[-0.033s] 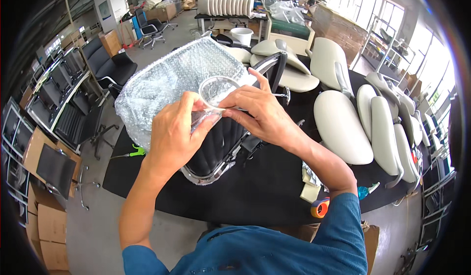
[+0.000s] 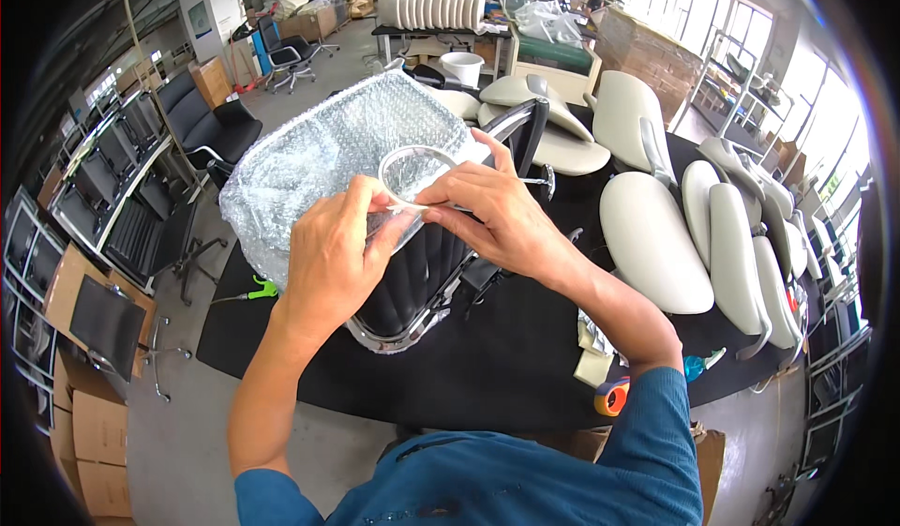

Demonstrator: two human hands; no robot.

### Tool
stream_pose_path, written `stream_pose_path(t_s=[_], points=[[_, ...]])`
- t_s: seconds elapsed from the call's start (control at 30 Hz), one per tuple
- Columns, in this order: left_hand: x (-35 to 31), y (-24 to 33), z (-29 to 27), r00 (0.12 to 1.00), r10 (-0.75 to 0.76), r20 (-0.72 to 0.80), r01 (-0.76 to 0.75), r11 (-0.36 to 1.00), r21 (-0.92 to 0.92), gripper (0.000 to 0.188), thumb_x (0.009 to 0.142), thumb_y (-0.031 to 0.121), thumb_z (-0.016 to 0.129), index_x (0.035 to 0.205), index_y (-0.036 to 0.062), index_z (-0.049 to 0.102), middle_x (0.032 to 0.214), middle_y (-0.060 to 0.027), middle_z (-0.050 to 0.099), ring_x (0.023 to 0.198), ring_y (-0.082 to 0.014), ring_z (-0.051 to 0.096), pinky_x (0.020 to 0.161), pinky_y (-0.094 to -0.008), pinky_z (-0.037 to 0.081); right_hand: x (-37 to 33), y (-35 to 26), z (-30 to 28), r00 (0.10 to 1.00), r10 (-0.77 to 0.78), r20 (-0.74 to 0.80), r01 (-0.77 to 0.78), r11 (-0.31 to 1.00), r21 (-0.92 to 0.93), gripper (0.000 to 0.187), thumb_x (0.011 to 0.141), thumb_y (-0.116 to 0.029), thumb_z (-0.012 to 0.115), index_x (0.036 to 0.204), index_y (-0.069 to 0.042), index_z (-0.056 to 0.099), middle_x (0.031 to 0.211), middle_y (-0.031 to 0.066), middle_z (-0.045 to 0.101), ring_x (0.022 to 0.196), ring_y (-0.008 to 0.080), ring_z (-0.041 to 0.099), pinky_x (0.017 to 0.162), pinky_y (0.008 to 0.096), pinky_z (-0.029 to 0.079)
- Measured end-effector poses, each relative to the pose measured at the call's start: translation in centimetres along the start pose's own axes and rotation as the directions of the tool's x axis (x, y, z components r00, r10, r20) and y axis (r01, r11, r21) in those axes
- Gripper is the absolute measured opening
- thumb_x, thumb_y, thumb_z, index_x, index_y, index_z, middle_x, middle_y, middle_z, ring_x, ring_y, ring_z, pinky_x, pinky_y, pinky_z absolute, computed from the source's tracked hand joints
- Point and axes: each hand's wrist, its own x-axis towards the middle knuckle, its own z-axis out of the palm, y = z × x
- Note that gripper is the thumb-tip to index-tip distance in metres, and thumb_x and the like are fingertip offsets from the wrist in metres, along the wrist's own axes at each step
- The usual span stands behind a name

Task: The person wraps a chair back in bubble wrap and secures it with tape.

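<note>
- At the worktop's (image 2: 497,367) near edge, an orange roll (image 2: 603,400) sits beside the right sleeve (image 2: 653,432), a blue bottle (image 2: 694,368) a bit farther right
- Past these lies the chair part (image 2: 401,287), black and chrome-edged, its near end bare
- Above it, the left hand (image 2: 330,245) has thumb and forefinger drawn into a narrow pinch at the clear ring's (image 2: 409,152) lower edge
- The right hand (image 2: 497,215) meets it there, thumb and fingers close together on that edge, one finger raised
- The ring, seemingly tape, stands between both hands over the chair part; I'd keep the pinches small and near each other, peel evenly, and hold any loose end off the wrap
- Just beyond spreads the bubble wrap (image 2: 323,146); it looks soft, so I'd press lightly
- Rightward, pale pads (image 2: 654,245) rest well apart from the fingers
- Farther back, I see a white bucket (image 2: 462,69)
</note>
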Motion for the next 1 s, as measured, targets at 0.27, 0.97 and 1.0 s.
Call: stream_pose_path(t_s=[0.27,0.97,1.0], points=[[-0.1,-0.1,0.7,0.975,0.209,-0.079,-0.190,0.963,0.193,0.014,0.094,0.008,0.075,0.091,0.0057,0.062,0.078,-0.0101,0.067,0.074,-0.0319,0.067,0.071,-0.0455,0.049,1.2,0.7,0.7,0.976,-0.200,-0.084,0.188,0.972,-0.138,0.034,0.088,-0.007,0.079,0.122,-0.008,0.077,0.067,0.0044,0.063,0.057,0.0261,0.064,0.053,0.0375,0.049],[-1.1,1.0,2.3,0.987,0.147,-0.058,-0.114,0.918,0.380,0.046,0.076,0.010,0.089,0.118,0.0017,0.072,0.110,-0.0095,0.077,0.099,-0.0275,0.072,0.083,-0.0413,0.053,0.9,0.1,0.6,0.902,-0.308,0.302,0.421,0.781,-0.462,0.019,0.078,-0.016,0.071,0.093,-0.006,0.063,0.067,0.0023,0.057,0.060,0.0204,0.066,0.056,0.0362,0.050],[-0.9,1.0,2.4,0.986,0.157,-0.060,-0.122,0.914,0.388,0.044,0.075,0.008,0.088,0.117,0.0021,0.073,0.107,-0.0089,0.076,0.097,-0.0275,0.071,0.082,-0.0417,0.052,1.2,0.0,0.4,0.892,-0.289,0.347,0.432,0.771,-0.468,0.018,0.079,-0.015,0.071,0.093,-0.005,0.063,0.067,0.0027,0.058,0.059,0.0215,0.066,0.055,0.0366,0.051]])
